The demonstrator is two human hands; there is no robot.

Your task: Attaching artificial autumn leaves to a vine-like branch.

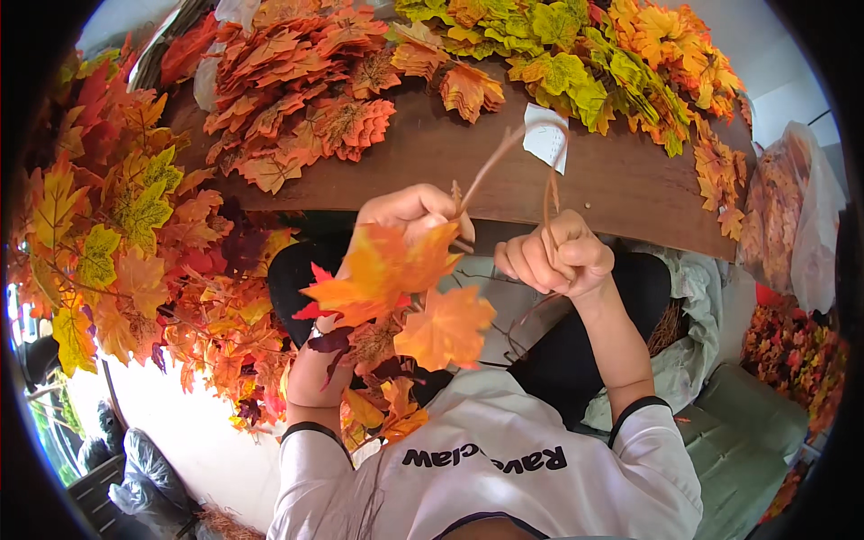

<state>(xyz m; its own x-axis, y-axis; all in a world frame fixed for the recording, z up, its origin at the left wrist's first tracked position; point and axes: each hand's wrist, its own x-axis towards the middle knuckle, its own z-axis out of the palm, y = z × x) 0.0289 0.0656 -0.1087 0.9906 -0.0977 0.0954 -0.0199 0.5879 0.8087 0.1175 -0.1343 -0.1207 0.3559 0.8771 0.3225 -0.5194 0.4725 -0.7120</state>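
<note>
A brown artificial vine stem [493,164] arches up between my two hands, bent into a loop over the table's near edge. My left hand [409,207] is closed around one part of it, and orange artificial maple leaves [447,328] on the garland hang below that hand, partly covering my wrist and forearm. Some of these leaves are yellow-orange, others red or dark purple. My right hand [567,256] is curled into a fist on the other side of the loop, with the stem running down into its fingers. Thin brown strands dangle under the hands, above my lap.
Across the brown table [432,171] lie stacked orange-red leaves [306,99] and yellow-green leaves [567,72]. A small white paper [545,139] sits behind the loop. Finished-looking leaf garlands [126,234] crowd the left. At right hangs a clear plastic bag of leaves [783,211].
</note>
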